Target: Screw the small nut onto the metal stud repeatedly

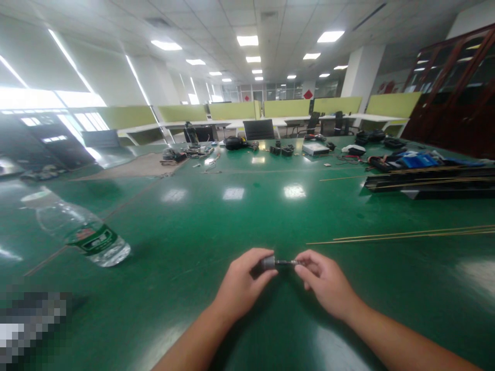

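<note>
At your twelve o'clock, over the surface (216, 216), your left hand (242, 281) grips the cylinder (268, 263), your right hand (328, 281) pinches the rod (285, 262), apparently for steady alignment; bottle (96, 241) at ten o'clock

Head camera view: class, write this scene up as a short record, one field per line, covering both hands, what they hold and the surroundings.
Left hand: grips a grey cylindrical piece
Right hand: pinches one end of a thin dark shaft
Alignment: shaft roughly in line with the cylindrical piece
Surface: glossy green tabletop
To the left: clear plastic bottle with green label
To the right: thin yellowish rods
Unclear: exact identity of the held parts
</note>
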`<state>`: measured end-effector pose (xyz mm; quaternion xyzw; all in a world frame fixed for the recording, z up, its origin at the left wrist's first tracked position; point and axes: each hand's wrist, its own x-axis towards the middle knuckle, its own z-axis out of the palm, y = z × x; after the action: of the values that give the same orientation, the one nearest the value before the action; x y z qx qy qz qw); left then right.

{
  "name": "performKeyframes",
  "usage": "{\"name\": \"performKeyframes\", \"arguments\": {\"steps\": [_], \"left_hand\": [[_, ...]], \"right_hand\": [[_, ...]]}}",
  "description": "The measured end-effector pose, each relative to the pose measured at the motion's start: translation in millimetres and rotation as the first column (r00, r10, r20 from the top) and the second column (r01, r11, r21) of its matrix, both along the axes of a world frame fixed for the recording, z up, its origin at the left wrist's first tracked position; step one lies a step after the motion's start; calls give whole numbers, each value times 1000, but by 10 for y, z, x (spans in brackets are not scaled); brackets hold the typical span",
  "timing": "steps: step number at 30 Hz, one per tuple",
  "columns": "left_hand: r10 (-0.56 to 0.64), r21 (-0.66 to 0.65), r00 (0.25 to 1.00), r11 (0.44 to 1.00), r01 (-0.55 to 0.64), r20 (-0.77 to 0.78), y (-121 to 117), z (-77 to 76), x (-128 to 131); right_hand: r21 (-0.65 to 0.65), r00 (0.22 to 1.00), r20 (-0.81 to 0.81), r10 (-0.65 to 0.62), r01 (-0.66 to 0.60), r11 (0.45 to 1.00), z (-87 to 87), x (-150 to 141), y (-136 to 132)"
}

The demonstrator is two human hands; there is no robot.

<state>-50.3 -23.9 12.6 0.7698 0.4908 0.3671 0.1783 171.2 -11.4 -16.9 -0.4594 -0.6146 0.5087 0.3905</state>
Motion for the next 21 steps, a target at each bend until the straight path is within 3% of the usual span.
{"name": "performKeyframes", "arguments": {"steps": [3,6,9,11,14,18,21], "left_hand": [[48,41,999,998,-48,-3,28,33,-52],[220,70,975,973,-221,28,79,87,-142],[381,-43,913,924,-379,143,125,154,-226],[431,-181,853,901,-393,295,134,210,-259],[452,-331,750,887,-321,484,89,326,-300],[463,-415,774,864,-285,432,-136,468,-514],[505,-362,799,847,-388,325,-445,427,-912]], "right_hand": [[-6,997,-73,-37,36,999,6,11,16],[1,990,-136,-42,43,999,-2,23,46],[11,987,-160,-11,13,1000,-19,24,66],[-6,984,-179,1,-2,1000,-31,17,66],[-50,978,-209,14,-25,998,-35,4,55],[-58,976,-211,52,-66,996,-23,-5,39],[-56,979,-190,67,-79,995,-24,-16,32]]}}
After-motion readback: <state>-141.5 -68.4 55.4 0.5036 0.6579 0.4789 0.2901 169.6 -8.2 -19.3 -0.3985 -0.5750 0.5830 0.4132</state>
